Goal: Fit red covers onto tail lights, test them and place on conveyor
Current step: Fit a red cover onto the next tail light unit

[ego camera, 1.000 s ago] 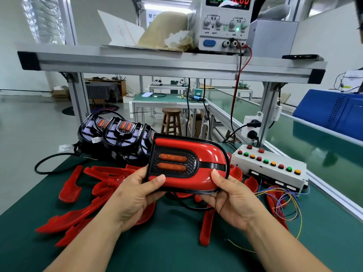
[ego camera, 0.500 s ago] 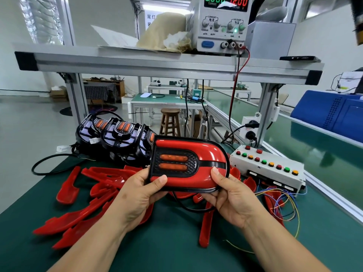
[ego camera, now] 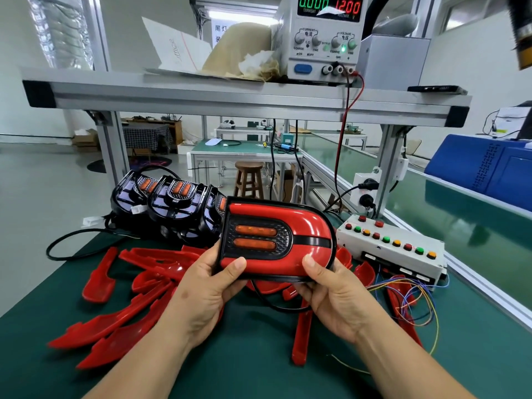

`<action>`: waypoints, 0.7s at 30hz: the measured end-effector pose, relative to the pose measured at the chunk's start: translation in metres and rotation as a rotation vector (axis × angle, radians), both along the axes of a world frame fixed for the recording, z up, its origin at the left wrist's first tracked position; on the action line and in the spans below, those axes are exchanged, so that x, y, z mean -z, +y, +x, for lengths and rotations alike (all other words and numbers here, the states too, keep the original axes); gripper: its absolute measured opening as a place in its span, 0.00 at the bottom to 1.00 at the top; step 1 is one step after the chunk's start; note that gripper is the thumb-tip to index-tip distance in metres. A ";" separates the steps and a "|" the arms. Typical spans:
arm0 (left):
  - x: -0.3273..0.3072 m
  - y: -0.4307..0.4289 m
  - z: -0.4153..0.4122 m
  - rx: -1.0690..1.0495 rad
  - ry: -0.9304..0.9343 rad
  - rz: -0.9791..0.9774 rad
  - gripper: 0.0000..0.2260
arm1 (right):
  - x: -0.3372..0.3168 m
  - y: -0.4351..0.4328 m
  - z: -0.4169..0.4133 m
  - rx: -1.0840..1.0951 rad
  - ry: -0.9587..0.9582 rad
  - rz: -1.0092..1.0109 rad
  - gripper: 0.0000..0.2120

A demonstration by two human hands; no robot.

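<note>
Tail light (ego camera: 276,240), with its red cover (ego camera: 305,218) seated flush as far as could be seen, was held above the bench between both hands. The left hand (ego camera: 207,292) gripped the 7 o'clock corner with its thumb on the front; the right hand (ego camera: 334,295) gripped the 5 o'clock edge likewise. The amber lenses (ego camera: 256,231) appeared unlit, and the supply (ego camera: 325,38) at 12 o'clock read zero current. The cable (ego camera: 273,308) hung loose below. Bare lights (ego camera: 172,203) stood at 10 o'clock, spare covers (ego camera: 121,326) lay at 8 o'clock, and the button box (ego camera: 394,246) sat at 3 o'clock with the conveyor (ego camera: 466,220) beyond it. Fitting seemed finished and testing not begun. The next move would likely call for freeing one hand to join the cable to the box, then pressing buttons.
</note>
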State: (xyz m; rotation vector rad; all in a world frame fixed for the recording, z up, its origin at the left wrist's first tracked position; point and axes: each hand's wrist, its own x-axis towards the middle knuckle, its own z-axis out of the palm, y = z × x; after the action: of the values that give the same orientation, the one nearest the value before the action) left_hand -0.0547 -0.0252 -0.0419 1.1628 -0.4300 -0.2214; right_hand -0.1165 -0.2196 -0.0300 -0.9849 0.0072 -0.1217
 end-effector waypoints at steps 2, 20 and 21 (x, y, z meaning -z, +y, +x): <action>0.001 -0.004 -0.004 0.011 -0.008 -0.046 0.24 | 0.001 0.002 0.000 0.025 -0.032 -0.003 0.23; 0.009 -0.022 -0.010 -0.101 0.014 -0.183 0.32 | -0.002 0.011 -0.002 0.042 -0.082 0.009 0.18; 0.009 -0.020 -0.009 -0.090 0.014 -0.180 0.31 | -0.002 0.009 -0.003 0.012 -0.078 0.027 0.20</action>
State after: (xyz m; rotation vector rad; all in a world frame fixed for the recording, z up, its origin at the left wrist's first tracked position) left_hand -0.0634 -0.0453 -0.0513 1.0008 -0.3764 -0.1101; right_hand -0.1192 -0.2111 -0.0277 -0.9531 -0.0566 -0.1705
